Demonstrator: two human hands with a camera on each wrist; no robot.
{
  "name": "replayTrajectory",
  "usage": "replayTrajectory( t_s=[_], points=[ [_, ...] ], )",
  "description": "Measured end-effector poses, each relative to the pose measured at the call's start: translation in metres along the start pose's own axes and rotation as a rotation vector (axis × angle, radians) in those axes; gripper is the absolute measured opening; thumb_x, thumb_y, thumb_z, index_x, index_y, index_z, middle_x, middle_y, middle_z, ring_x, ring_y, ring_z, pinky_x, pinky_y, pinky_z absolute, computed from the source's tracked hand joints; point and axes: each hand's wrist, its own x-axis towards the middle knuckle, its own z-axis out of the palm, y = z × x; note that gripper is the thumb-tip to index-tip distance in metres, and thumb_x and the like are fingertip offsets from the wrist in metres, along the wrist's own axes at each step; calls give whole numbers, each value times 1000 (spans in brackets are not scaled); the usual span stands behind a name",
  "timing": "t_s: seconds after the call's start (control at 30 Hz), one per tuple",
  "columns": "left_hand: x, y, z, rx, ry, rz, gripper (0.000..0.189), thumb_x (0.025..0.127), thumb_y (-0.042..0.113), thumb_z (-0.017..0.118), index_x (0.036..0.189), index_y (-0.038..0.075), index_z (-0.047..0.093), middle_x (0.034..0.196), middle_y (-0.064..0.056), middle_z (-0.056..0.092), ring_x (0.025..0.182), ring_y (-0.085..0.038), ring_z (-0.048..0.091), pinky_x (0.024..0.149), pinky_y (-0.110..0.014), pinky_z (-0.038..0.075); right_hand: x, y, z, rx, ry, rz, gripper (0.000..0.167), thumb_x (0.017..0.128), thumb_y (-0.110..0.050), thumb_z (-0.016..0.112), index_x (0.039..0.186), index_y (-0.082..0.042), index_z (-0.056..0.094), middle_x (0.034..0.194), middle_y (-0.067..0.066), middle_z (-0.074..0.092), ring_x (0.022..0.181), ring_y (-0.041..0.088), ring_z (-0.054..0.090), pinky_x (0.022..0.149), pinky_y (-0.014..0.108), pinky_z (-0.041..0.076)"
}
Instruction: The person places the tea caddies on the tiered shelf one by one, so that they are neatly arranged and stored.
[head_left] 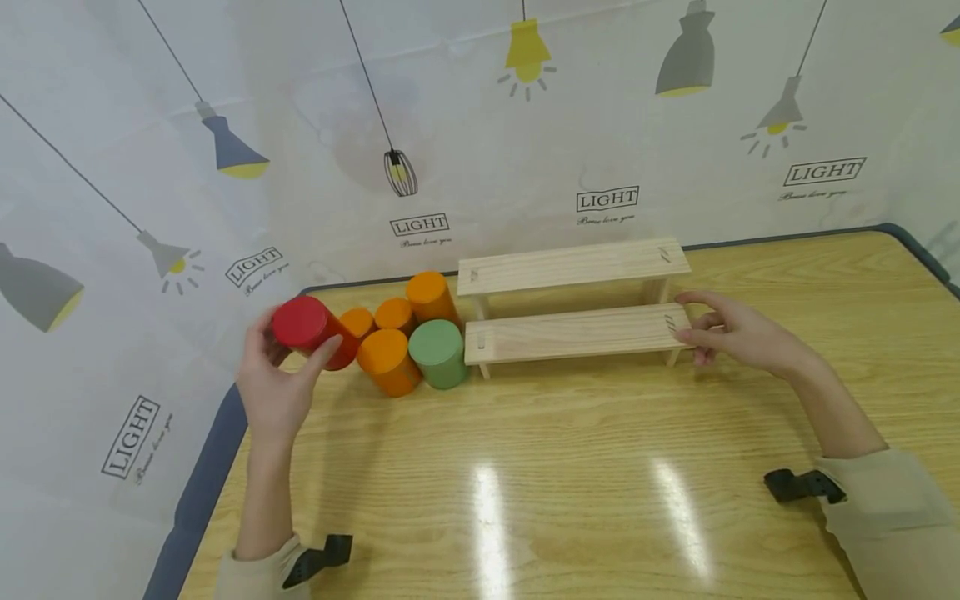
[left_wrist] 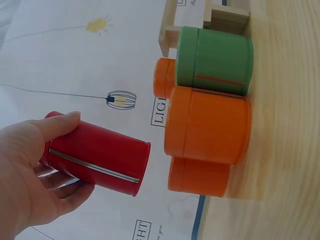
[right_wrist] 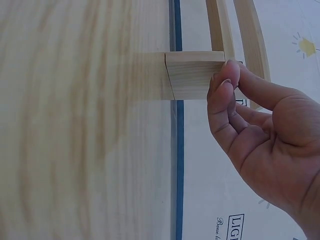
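My left hand [head_left: 277, 387] holds a red cylindrical canister [head_left: 302, 323] up above the table, thumb on one side and fingers round the other. In the left wrist view the red canister [left_wrist: 97, 155] is tilted, with a silvery seam along its side. Just right of it stand a green canister [head_left: 438, 354] and several orange canisters [head_left: 390, 362]. My right hand [head_left: 731, 333] grips the right end of the lower board of a two-tier wooden shelf [head_left: 570, 333]. In the right wrist view its fingertips are at the board's end, close by a shelf leg [right_wrist: 195, 75].
The wooden table [head_left: 570, 483] has a dark blue edge [head_left: 198, 492] on the left and back. A white sheet [head_left: 480, 125] printed with lamps hangs behind and to the left. The shelf's upper board [head_left: 573, 265] lies nearer that sheet.
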Motion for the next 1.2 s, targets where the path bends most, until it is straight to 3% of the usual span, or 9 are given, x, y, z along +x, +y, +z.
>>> replayTrajectory(
  t_s=[0.43, 0.67, 1.2],
  points=[
    [-3, 26, 14, -110, -69, 43, 64, 82, 9, 85, 139, 9, 55, 125, 1, 65, 107, -10, 62, 95, -22, 50, 0, 1, 0, 11, -1, 2, 67, 105, -20, 57, 156, 4, 20, 93, 24, 65, 74, 31, 66, 71, 40, 59],
    [-4, 33, 30, -171, -118, 65, 64, 80, 10, 87, 137, 9, 57, 124, 1, 65, 107, -12, 62, 94, -24, 51, -1, 0, 0, 14, 1, 3, 67, 105, -19, 57, 156, 4, 20, 92, 23, 64, 73, 31, 66, 71, 39, 58],
    [-13, 44, 68, -238, -281, 42, 67, 79, 14, 88, 138, 11, 56, 128, -1, 64, 113, -17, 60, 98, -39, 50, 0, 1, 0, 25, 2, 0, 66, 105, -17, 57, 156, 4, 20, 93, 24, 65, 73, 31, 66, 71, 38, 59]
  ],
)
